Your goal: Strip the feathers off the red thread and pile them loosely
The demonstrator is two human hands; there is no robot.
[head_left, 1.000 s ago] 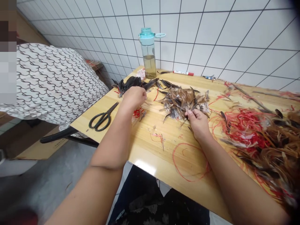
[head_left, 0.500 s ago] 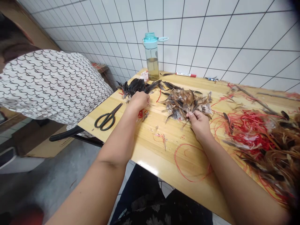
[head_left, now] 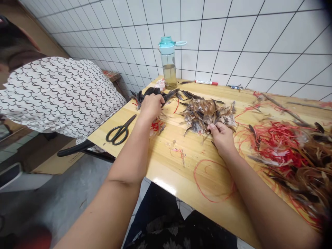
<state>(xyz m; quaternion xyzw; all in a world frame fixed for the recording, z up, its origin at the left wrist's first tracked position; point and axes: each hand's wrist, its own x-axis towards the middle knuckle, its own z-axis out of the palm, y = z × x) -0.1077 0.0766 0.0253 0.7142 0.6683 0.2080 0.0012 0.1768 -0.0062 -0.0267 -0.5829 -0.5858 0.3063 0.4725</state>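
My left hand [head_left: 152, 104] reaches over a pile of black feathers [head_left: 169, 94] near the table's far left corner. Its fingers are curled down, and the tips are hidden among the feathers. My right hand [head_left: 220, 134] has thumb and forefinger pinched on a feather at the front edge of a brown feather pile [head_left: 199, 112]. A small bunch of red string [head_left: 156, 127] lies beside my left wrist. Black-handled scissors [head_left: 120, 131] rest to the left of my left forearm.
A blue-lidded bottle [head_left: 169, 67] stands by the tiled wall, with a red-and-white marker [head_left: 206, 82] to its right. Red string [head_left: 280, 138] and a large heap of brown feathers [head_left: 308, 166] cover the table's right side. Another person [head_left: 62, 91] in a patterned shirt sits to the left.
My left hand has shifted slightly to the left and up, further over the black feathers. My right hand keeps its pinch at the brown pile.
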